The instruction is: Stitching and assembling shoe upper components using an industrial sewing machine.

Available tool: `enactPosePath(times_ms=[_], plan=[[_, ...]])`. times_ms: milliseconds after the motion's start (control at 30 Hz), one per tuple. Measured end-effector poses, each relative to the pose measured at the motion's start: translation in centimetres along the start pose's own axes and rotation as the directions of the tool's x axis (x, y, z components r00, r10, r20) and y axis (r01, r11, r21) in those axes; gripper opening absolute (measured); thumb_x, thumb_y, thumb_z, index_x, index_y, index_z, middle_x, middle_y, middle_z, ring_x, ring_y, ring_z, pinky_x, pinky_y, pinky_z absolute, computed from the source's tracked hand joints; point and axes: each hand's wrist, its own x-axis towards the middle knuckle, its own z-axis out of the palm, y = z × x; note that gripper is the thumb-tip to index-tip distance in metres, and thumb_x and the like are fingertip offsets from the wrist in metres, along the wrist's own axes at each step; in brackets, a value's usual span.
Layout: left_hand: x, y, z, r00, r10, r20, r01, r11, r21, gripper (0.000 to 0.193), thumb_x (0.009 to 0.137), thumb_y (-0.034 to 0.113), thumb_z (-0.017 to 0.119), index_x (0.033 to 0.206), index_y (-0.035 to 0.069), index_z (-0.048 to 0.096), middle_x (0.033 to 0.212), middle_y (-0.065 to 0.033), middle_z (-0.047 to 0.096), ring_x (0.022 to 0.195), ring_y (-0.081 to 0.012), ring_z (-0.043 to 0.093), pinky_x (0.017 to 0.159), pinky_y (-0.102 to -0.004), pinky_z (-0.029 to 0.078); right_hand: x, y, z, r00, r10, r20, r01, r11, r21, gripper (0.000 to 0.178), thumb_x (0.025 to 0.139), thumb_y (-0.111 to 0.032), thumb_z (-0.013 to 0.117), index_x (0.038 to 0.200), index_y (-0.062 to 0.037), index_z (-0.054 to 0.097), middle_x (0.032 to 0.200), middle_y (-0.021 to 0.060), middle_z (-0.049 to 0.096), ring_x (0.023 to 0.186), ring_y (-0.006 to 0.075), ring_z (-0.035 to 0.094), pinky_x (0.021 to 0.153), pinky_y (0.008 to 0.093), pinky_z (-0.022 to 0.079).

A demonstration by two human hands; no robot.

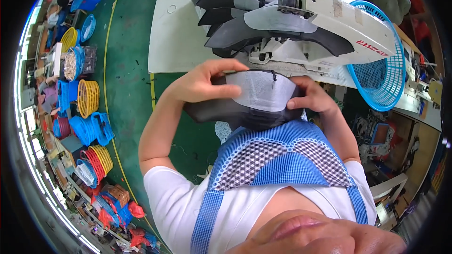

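A black and light-grey shoe upper [263,91] is held up close to my blue apron, just in front of the sewing machine [346,23]. My left hand [205,84] grips its left side, thumb on the grey face and fingers along the far edge. On the right end, my right hand [313,96] pinches it with the thumb in front; its other fingers are partly hidden behind. A short dark tab or thread shows at the upper's top edge. Beyond it, several similar shoe uppers [282,21] lie overlapping across the machine's bed and table.
The white machine table [172,40] spreads to the left of the machine. A blue plastic basket [402,80] stands at the right behind the machine arm. Across the green floor [127,80] with yellow lines, several coloured baskets [88,98] and piled goods line the left side.
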Motion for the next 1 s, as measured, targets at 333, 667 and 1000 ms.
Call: enactPosePath(times_ms=[333,667,1000], plan=[[1.4,3.5,-1.1,0.996,-0.01,-0.091,0.04,0.943,0.33,0.022,0.072,0.012,0.075,0.087,0.002,0.062,0.077,0.0024,0.061,0.074,-0.0046,0.054,0.068,-0.0207,0.044,-4.9,-5.7,-3.5,0.926,-0.237,-0.295,0.17,0.957,-0.235,0.014,0.076,-0.007,0.07,0.085,0.0012,0.064,0.077,0.0023,0.062,0.069,0.0079,0.056,0.063,0.0221,0.044],[7.0,0.0,-4.6,0.942,-0.229,-0.244,0.16,0.949,-0.272,0.021,0.085,0.023,0.064,0.09,0.002,0.065,0.078,-0.001,0.064,0.062,-0.0036,0.057,0.056,-0.017,0.045,0.7,-1.0,-7.1,0.719,-0.091,-0.689,0.366,0.893,0.264,0.019,0.084,-0.014,0.064,0.098,-0.0011,0.064,0.089,0.0051,0.065,0.079,0.0109,0.06,0.071,0.0233,0.048],[2.6,-0.3,-3.6,0.937,-0.13,-0.323,0.001,0.929,-0.37,0.079,0.065,0.022,0.076,0.13,-0.005,0.039,0.122,-0.0127,0.052,0.11,-0.0188,0.052,0.094,-0.0313,0.041,-0.7,0.2,-5.7,0.943,-0.161,-0.291,0.302,0.779,0.549,0.057,0.085,-0.044,0.057,0.123,-0.0029,0.047,0.117,0.0138,0.054,0.112,0.0221,0.05,0.097,0.0383,0.038]])
